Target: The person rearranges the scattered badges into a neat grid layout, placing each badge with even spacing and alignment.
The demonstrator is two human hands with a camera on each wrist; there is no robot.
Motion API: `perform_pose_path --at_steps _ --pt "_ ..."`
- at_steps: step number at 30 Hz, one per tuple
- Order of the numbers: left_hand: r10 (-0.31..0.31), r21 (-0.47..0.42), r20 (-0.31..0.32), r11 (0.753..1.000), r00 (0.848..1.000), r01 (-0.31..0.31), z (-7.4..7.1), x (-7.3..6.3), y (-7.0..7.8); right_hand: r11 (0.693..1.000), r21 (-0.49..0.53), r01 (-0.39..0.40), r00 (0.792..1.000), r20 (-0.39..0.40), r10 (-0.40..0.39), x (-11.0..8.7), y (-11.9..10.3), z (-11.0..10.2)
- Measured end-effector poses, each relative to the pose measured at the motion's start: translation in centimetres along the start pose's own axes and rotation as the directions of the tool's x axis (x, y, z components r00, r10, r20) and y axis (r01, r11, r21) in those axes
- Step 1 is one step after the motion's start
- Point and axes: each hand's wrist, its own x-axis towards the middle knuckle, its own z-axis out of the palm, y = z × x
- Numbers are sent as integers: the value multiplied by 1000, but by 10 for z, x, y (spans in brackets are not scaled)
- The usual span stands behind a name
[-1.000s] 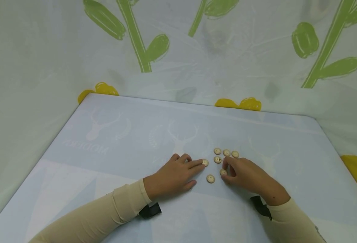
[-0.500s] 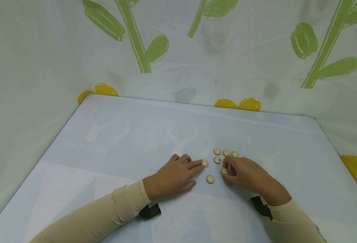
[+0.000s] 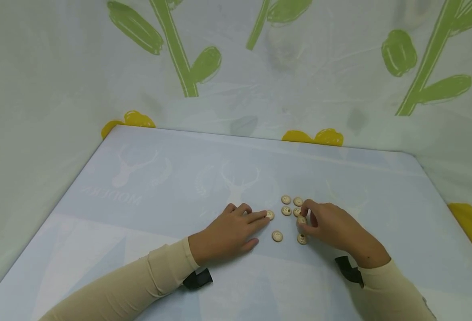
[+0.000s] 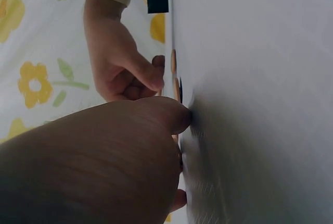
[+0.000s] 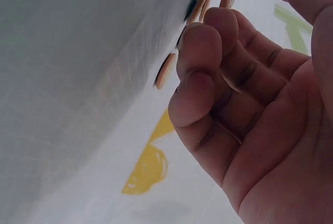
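Delicately, a person's right hand (image 3: 332, 225) pinches a round, pale button (image 3: 302, 220) between thumb and fingertips over a pale blue tabletop (image 3: 171, 178). The hold is at the rim, likely because so thin a disc offers little else to grasp; whether it clears the surface is hard to tell. Opposite, the left hand (image 3: 228, 229) stretches out with no grasp, its extended fingers touching a second button (image 3: 270, 215), a light contact that would keep the piece from sliding. Between and beyond the hands, a far-left button (image 3: 286, 199) and its neighbour (image 3: 298, 201) sit above two more, a spotted button (image 3: 286, 211) and a partly covered button (image 3: 297, 212), laid flat and close in what reads as deliberate rows. Nearer the person, a loose button (image 3: 277, 236) and a dark-marked button (image 3: 302, 239) lie well apart from each other, leaving room for fingers. Others may be hidden behind the right hand.
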Motion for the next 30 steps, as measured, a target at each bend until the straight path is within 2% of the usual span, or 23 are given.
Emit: perform_pose_path --at_steps 11,30 --pt "2 9 -3 1000 1000 -2 1 0 -1 996 -25 -84 996 1 84 2 8 -4" --pt "-5 7 4 1000 1000 5 -1 1 1 991 -18 -132 991 22 132 4 16 -3"
